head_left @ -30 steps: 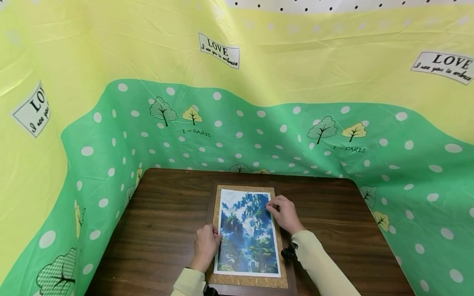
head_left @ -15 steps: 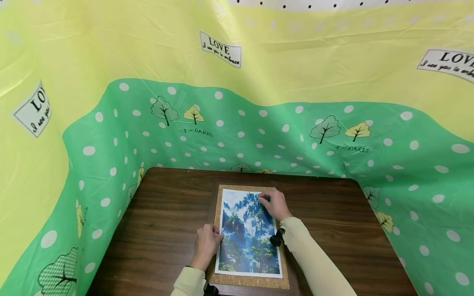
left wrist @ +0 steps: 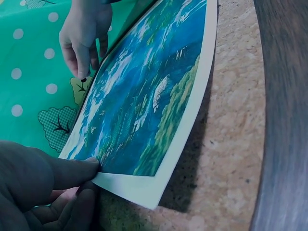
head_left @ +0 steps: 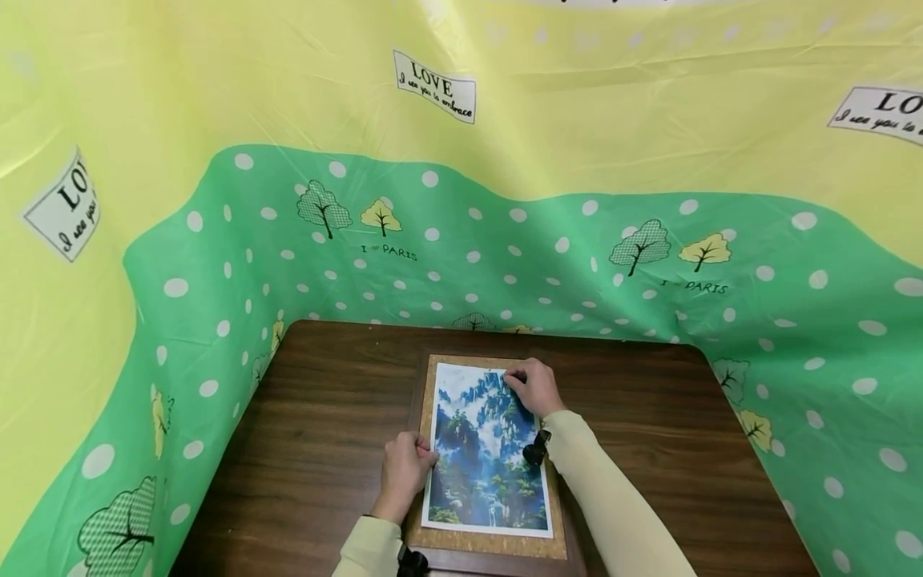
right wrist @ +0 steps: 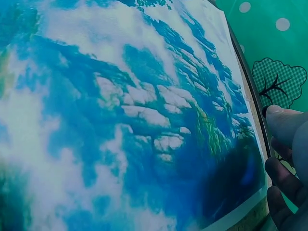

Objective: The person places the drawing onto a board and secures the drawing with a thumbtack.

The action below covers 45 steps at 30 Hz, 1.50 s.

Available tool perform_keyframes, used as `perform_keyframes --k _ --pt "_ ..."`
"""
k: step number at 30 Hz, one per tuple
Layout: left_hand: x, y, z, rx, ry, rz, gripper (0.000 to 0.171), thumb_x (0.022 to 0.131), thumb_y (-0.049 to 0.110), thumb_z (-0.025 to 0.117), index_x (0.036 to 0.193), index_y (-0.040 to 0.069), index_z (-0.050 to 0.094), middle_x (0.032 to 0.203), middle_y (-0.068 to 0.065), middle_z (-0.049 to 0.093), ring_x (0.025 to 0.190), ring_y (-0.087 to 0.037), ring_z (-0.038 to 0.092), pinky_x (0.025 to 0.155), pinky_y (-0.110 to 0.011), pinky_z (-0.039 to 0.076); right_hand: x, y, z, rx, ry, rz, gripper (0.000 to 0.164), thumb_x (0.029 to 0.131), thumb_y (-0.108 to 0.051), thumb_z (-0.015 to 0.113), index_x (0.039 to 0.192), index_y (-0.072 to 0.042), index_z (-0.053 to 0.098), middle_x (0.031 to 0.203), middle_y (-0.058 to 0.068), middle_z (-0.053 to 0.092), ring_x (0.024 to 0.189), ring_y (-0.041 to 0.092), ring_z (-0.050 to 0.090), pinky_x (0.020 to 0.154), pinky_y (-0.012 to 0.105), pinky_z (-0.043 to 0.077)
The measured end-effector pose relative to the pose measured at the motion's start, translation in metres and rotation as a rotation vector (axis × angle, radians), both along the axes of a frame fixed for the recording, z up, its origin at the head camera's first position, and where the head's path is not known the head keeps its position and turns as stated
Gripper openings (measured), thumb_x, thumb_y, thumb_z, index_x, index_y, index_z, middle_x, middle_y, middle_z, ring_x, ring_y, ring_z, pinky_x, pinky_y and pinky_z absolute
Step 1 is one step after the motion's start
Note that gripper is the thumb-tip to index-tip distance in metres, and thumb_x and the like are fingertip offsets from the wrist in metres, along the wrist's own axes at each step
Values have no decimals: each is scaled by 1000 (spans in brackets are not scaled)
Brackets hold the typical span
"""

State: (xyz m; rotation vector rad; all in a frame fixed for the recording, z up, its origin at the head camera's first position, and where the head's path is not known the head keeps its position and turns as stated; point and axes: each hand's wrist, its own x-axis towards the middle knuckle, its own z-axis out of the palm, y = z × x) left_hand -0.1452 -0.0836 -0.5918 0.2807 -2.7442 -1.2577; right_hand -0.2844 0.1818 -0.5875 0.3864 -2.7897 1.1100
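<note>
A printed landscape picture with a white border lies over a cork board. My left hand pinches the picture's left edge, its thumb on top and fingers underneath in the left wrist view. There the near corner curls up, with a shadow on the cork. My right hand is over the picture's upper right part, near its top edge. Between its thumb and fingers it pinches a small black object, like a push pin, mostly hidden by the fingertips.
The board's dark frame lies on a dark wood-grain table. A green and yellow patterned curtain surrounds the table at the back and sides. Both wrists wear black devices over pale sleeves.
My right hand has moved leftward and up, from the picture's right edge towards its top. My left hand stays at the left edge.
</note>
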Motion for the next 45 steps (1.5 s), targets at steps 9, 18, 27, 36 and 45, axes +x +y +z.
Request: perform_keyframes --k 9,18,27,36,45 --pt "0 -3 -5 4 11 -19 19 79 4 87 77 10 70 65 3 66 60 -11 61 58 -34 53 -4 -2 -8 -27 -16 7 9 100 -12 72 100 -9 81 101 7 75 93 27 67 87 52 55" --pt "0 -2 -4 5 -2 -16 22 79 4 88 75 11 68 65 4 64 59 -10 58 57 -33 51 -6 -5 -7 -8 -15 -20 10 100 -11 72 100 -7 81 99 9 75 99 32 66 116 60 38" --pt "0 1 -4 15 9 -22 22 79 3 87 75 10 67 65 3 63 59 -10 56 56 -31 50 -9 -17 -11 8 -11 -101 8 99 -14 74 100 -10 81 110 13 69 106 35 62 104 62 45" --pt "4 -3 -5 5 12 -1 23 77 4 88 74 12 67 65 4 61 60 -10 55 57 -32 49 -10 -33 -19 31 -14 -148 7 97 -20 77 98 -16 83 114 9 71 115 40 59 94 65 42" --pt "2 -2 -6 -5 15 -4 22 78 4 88 74 11 68 65 4 61 59 -10 55 56 -32 49 -15 -36 -14 93 -56 -175 8 97 -25 78 97 -20 84 114 11 72 109 38 62 103 68 40"
